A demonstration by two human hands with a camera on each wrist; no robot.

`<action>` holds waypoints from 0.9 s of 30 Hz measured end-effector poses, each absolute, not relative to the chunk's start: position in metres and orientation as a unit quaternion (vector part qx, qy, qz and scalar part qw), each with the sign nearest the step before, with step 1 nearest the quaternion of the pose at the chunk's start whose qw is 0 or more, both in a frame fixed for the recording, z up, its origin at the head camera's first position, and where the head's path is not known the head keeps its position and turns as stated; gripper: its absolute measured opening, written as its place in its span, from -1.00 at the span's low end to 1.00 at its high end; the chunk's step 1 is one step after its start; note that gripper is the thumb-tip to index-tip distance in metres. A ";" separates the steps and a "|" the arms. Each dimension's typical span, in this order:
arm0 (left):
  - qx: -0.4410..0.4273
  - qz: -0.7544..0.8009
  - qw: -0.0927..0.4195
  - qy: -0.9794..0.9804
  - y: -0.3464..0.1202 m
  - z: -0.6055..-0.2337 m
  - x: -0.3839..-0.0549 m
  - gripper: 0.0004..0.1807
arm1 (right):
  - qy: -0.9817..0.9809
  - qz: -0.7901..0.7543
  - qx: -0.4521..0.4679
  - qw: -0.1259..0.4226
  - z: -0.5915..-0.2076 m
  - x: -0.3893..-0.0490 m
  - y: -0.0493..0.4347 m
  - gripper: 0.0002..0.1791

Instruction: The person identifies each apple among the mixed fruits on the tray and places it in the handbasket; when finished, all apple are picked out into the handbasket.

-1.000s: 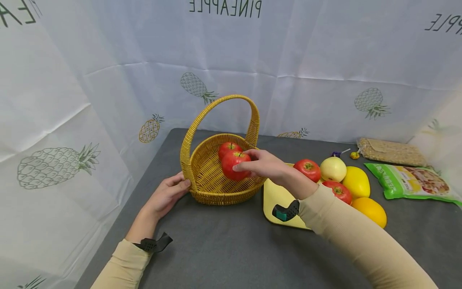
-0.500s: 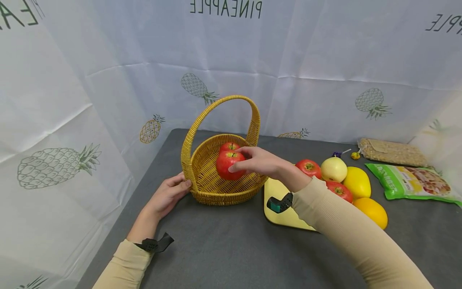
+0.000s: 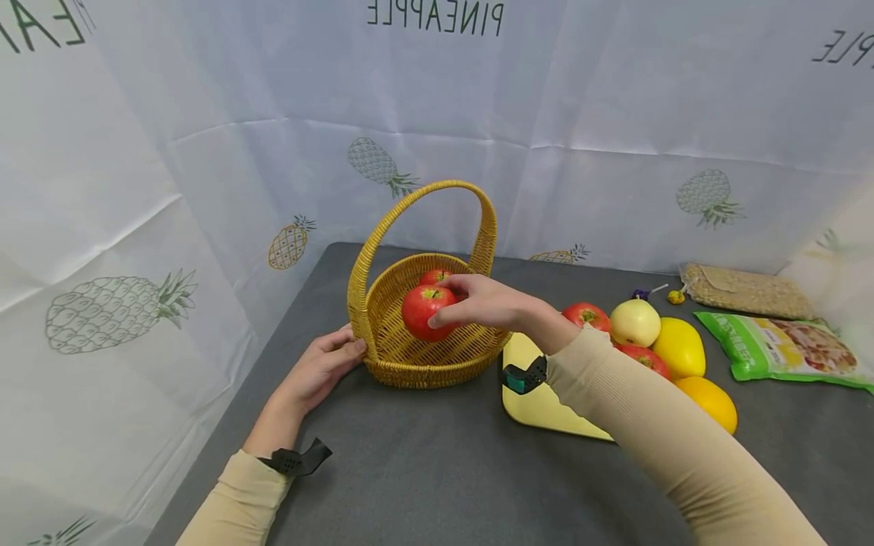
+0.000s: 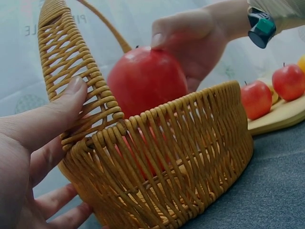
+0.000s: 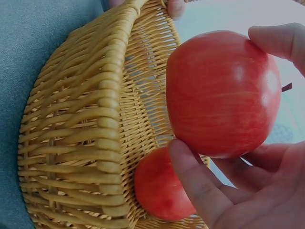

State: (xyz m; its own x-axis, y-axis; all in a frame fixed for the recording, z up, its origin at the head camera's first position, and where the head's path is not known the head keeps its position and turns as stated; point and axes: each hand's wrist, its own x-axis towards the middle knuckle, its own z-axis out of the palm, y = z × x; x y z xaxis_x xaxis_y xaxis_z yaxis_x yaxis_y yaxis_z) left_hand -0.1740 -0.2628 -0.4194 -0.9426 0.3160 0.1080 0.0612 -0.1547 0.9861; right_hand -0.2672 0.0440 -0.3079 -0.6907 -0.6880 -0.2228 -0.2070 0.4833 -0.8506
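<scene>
A yellow wicker basket (image 3: 423,374) with a tall arched handle stands on the grey table. My left hand (image 3: 326,367) holds its left side at the handle's foot; in the left wrist view the thumb lies on the handle and the fingers spread against the outer wall. Between thumb and fingers, my right hand (image 3: 481,303) grips a red apple (image 5: 221,93) over the basket's opening. Another red apple (image 5: 163,183) lies inside on the basket's floor, partly hidden behind the held one in the head view.
Right of the basket is a pale yellow board (image 3: 546,413), with red apples (image 3: 587,315), a pale round fruit (image 3: 635,323), a yellow fruit (image 3: 680,347) and an orange (image 3: 710,403) about it. Farther right lie a green bag (image 3: 778,349), a grain pack (image 3: 747,291) and lollipops (image 3: 676,296).
My right hand has carried the apple a little leftward over the basket, covering more of the apple inside. The left hand keeps its place on the basket.
</scene>
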 end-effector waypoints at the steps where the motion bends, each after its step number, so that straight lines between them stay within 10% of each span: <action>1: 0.147 0.746 0.084 0.644 -0.262 -0.419 -0.174 -0.83 | 0.816 -0.425 -0.277 0.279 -0.308 -0.268 0.043 -0.28; 27: 0.143 0.747 0.073 0.645 -0.259 -0.421 -0.177 -0.71 | 0.815 -0.429 -0.276 0.274 -0.308 -0.290 0.022 -0.32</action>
